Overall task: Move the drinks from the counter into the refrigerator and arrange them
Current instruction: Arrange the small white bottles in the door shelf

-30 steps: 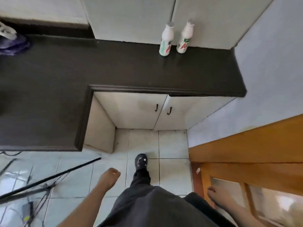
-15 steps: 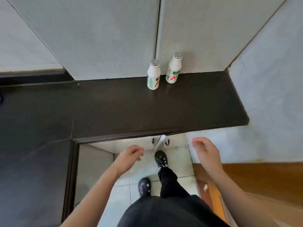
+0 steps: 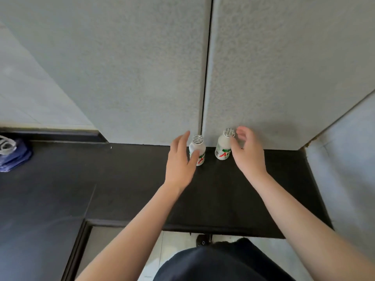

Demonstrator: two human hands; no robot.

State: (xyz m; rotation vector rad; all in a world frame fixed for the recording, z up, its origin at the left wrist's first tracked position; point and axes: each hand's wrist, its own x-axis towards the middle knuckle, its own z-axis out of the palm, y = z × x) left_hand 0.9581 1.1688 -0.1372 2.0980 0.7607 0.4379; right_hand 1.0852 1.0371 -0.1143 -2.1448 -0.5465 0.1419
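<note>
Two are counted, pretty simple: left bottle [image 3: 199, 149] and right bottle [image 3: 223, 147], stood upright at the counter's [image 3: 121, 179] 12 o'clock edge. One is found at 2 o'clock of the left hand [image 3: 179, 165], the other at 10 o'clock of the right hand [image 3: 247, 153]. Both hands are held spread, nothing gripped yet.

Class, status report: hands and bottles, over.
Left hand, right hand open. Left white plastic bottle, right white plastic bottle upright on black counter, ungripped. Nothing blocking.

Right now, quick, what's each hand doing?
Left hand: open, beside the left drink bottle, holding nothing.
Right hand: open, fingers loosely curved beside the right drink bottle, holding nothing.
</note>
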